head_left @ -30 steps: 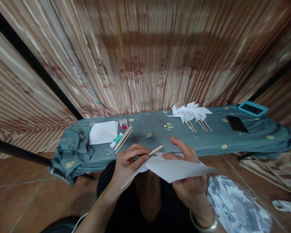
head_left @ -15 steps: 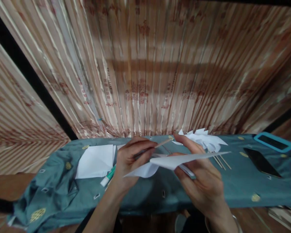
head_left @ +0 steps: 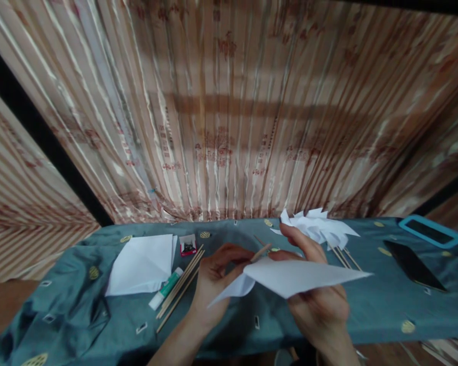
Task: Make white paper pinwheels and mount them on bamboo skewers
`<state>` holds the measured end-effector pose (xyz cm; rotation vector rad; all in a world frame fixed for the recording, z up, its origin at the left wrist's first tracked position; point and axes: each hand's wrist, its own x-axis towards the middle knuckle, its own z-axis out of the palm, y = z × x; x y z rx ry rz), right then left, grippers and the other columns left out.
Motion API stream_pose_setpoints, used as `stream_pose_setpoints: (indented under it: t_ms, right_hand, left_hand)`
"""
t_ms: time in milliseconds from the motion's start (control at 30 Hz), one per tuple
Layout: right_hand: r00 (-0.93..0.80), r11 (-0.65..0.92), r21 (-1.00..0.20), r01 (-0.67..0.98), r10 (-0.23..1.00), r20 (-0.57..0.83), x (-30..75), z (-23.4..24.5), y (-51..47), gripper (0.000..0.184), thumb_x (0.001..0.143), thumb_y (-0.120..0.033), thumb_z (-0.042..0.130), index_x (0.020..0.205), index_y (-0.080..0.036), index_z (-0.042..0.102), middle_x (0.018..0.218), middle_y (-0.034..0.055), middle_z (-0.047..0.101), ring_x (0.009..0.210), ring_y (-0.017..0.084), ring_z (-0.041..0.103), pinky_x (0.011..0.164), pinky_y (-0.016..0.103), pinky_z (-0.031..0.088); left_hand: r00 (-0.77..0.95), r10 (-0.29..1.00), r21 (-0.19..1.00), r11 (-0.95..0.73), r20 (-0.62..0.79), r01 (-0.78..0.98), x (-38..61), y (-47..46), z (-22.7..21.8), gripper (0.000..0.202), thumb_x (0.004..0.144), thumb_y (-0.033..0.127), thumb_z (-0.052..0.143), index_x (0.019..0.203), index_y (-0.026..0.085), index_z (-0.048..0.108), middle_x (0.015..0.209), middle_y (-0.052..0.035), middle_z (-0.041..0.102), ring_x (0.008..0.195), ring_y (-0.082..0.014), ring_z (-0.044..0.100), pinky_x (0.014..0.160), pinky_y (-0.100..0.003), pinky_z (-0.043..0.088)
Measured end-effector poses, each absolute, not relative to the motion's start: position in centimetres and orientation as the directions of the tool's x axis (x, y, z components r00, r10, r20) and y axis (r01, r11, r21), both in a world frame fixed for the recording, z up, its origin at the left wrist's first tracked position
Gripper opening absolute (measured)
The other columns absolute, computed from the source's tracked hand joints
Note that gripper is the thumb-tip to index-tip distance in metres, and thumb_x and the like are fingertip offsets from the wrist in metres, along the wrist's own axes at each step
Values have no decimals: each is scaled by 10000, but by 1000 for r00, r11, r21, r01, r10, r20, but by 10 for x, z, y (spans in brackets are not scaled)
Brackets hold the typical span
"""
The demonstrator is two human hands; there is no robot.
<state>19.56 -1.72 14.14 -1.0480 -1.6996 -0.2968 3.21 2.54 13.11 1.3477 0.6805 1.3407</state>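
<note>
My left hand [head_left: 213, 282] pinches a thin wooden stick [head_left: 260, 252] whose tip points up and right. My right hand [head_left: 320, 297] grips a folded white paper piece [head_left: 295, 277] that spreads out to the right, with the index finger raised near the stick's tip. Both hands hover over a teal cloth-covered table [head_left: 366, 305]. The paper hides part of both hands' fingers.
On the cloth lie a stack of white paper squares [head_left: 143, 264], a glue stick [head_left: 166, 288], a bundle of wooden sticks [head_left: 181, 287], a small red box [head_left: 188, 245], finished paper pinwheels [head_left: 320, 229], a dark phone [head_left: 414, 264] and a blue-cased tablet [head_left: 429, 231]. Striped curtain behind.
The view tilted up, then settled slightly down; the table sits higher in frame than a second ago. My hands keep the stick and paper, now a little lower and flatter.
</note>
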Motion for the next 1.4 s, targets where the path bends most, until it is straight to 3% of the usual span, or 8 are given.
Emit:
stream_pose_setpoints:
  t_ms: [267,500,667,833,1100,1233,1400]
  right_hand:
    - [-31,635,-444,632,593,805,197,124,-13,387,864,-272,570,1249,-245,600,1227,129,657,1108,311,634,844,448,578]
    - [-113,639,-415,648,619,777,201,129,-16,262,874,-220,550,1112,-234,660,1306,102,612,1200,299,576,929,470,546]
    - [-111,659,-434,614,617,779,199,132,-19,248,902,-216,522,1115,-251,645,1312,107,604,1189,298,582,925,483,544]
    - [-87,661,-407,631,582,809,201,136,-24,262,888,-153,553,1118,-245,636,1346,102,571,1177,283,584,923,468,537]
    - [-28,623,-408,667,569,822,207,130,-29,243,887,-237,584,1119,-246,656,1367,103,551,1206,290,558,856,398,558]
    - [7,600,-410,687,559,829,208,131,-31,245,859,-206,619,1092,-260,671,1332,95,590,1191,297,575,854,418,555]
    - [98,624,-506,595,568,817,204,132,-30,236,857,-252,602,1076,-266,687,1297,113,615,1140,326,607,790,443,569]
  left_hand:
    - [173,923,934,-319,345,-159,18,28,131,84,766,278,713,801,242,780,864,-51,706,844,-199,633,789,-292,483]
    - [49,908,909,-415,417,-43,6,27,143,89,755,244,714,807,263,784,884,-48,714,880,-204,636,803,-284,490]
    - [187,934,952,-288,304,-107,16,25,134,75,749,252,719,771,236,788,768,-47,680,720,-169,616,647,-246,484]
    - [227,940,946,-192,254,-262,27,20,128,106,744,332,750,779,241,793,780,-47,677,727,-159,616,657,-238,484]
    - [261,921,936,-215,290,-279,34,16,128,146,747,365,753,781,228,792,757,-51,675,700,-149,604,644,-229,488]
    - [270,916,932,-217,297,-289,36,16,129,152,761,369,744,782,226,791,763,-46,675,699,-134,600,647,-216,489]
    - [264,911,926,-237,317,-294,37,16,129,174,762,392,743,795,229,794,768,-55,680,695,-136,603,645,-224,500]
